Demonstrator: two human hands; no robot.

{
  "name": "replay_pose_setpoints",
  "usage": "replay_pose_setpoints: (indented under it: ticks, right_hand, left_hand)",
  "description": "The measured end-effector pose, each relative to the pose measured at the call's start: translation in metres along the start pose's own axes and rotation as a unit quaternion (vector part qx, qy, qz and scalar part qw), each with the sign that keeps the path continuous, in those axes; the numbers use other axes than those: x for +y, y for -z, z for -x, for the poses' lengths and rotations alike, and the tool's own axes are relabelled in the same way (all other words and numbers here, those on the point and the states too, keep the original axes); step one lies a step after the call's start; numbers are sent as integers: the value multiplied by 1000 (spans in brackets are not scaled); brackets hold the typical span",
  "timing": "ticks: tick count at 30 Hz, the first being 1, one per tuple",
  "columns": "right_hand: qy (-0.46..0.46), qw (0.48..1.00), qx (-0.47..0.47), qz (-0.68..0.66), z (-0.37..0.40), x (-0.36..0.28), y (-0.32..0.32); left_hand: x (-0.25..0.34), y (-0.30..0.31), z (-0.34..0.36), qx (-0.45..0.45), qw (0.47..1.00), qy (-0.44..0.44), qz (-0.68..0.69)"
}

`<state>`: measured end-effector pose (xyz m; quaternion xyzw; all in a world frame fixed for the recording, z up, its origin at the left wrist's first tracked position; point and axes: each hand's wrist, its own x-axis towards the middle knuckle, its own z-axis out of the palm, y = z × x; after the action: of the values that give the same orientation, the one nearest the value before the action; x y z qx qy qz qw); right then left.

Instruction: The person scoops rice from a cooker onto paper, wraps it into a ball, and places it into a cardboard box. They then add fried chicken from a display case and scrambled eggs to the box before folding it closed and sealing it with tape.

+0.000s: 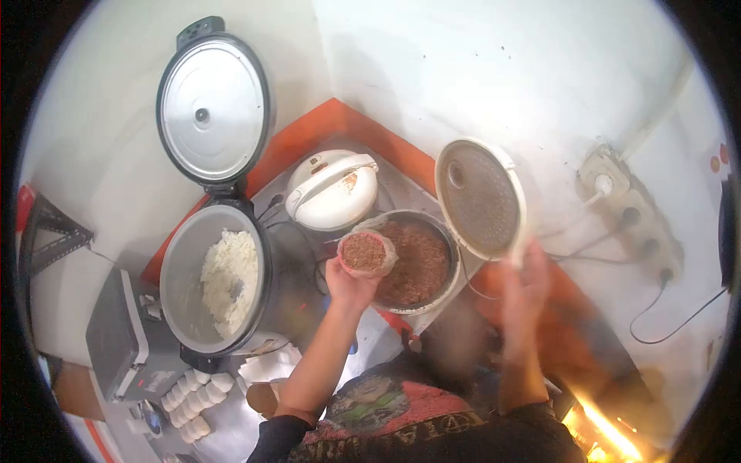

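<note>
At the far left, a grey appliance point(116, 332) is being fronted by rows of small white rounded pieces point(197, 397) — what they are cannot be told. Next, white rice point(229, 278) is being held in a large rice cooker point(179, 270), its metal-lined lid point(212, 100) standing open. Towards the corner, a stained white cooker with a handle point(332, 197) is sitting shut.

Mid-view, a small pink bowl point(342, 247) is being gripped from below by the left hand point(353, 289). It is being filled out by brown grainy food, seemingly rice, and some clear plastic is being seen about its rim. The bowl is overlapping the left side of an open cooker pot point(423, 310), where more reddish-brown food point(413, 266) is being held; whether it is touching the rim cannot be told. The step in hand is being judged as portioning.

Further right, the pot's round lid point(478, 197) is being met at its lower edge by the right hand point(529, 278) — too blurred for its grip to be told. Level handling of the bowl is being called for, and clearance from the rim before any lowering of the lid.
</note>
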<state>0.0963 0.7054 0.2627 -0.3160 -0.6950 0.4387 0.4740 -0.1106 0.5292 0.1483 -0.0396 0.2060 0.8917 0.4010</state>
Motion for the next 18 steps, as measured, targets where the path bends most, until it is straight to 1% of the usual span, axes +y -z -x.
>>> replay_pose_setpoints:
  ticks: [1, 3, 4, 5, 6, 8, 10, 12, 14, 17, 18]
  right_hand:
    - [-63, 996, -30, 58, -20, 9, 18]
    - [-44, 996, -44, 64, -45, -2, 10]
    - [-32, 996, -52, 68, -54, -6, 9]
    - [-32, 997, -46, 60, -58, 18, 4]
    - [-31, 997, -39, 53, -62, 26, -5]
    - [-41, 993, -81, 79, -45, 18, -16]
    - [81, 977, -150, 126, -7, 33, -34]
    - [204, 922, -227, 238, 38, 47, -56]
    - [134, 903, -342, 222, 61, 17, -70]
    - [55, 863, -437, 247, 77, 33, -84]
    - [129, 866, -416, 246, 77, 48, -87]
  left_hand:
    - [2, 0, 5, 8, 1000, -6, 16]
    - [3, -3, 19, 27, 998, -15, 52]
    - [3, -2, 28, 20, 997, -37, 57]
    - [3, 1, 39, 13, 996, -60, 62]
    - [3, 3, 49, 3, 994, -84, 68]
    - [8, 8, 79, 36, 992, -102, 68]
    - [13, 29, 111, 80, 988, -115, 61]
    - [19, 54, 142, 132, 983, -122, 44]
    - [23, 66, 172, 134, 979, -143, 66]
    - [22, 91, 214, 158, 968, -183, 69]
    - [21, 94, 222, 170, 963, -198, 66]
